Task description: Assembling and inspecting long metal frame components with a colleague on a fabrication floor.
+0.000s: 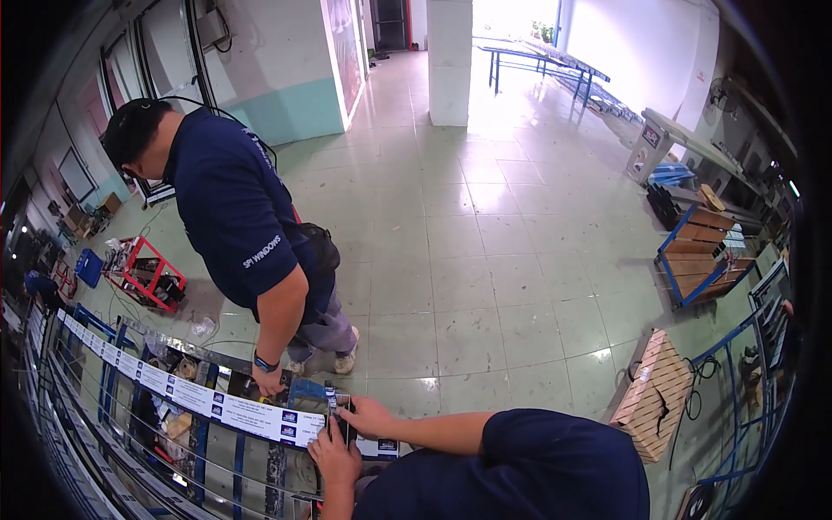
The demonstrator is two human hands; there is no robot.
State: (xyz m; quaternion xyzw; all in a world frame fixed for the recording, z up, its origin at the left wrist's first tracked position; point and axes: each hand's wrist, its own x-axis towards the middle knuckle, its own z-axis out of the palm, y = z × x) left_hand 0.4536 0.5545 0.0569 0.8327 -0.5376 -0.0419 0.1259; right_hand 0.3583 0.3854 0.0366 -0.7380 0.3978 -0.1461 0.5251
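Note:
A long frame profile covered in white and blue printed film lies across a blue metal stand. Near its right end, my right hand reaches in from the right, fingers bent around a dark narrow piece whose kind I cannot make out. My left hand comes up from below, its fingers closed against the same piece over the film. Just beyond my fingers stands a small blue and white object. A co-worker's hand touches the profile's far edge, holding something small and yellow.
The co-worker in a navy shirt stands bent across the stand at left. Behind is a red tool cart. At right are a patterned box, a wooden cart and blue metal racks. A white pillar rises farther off.

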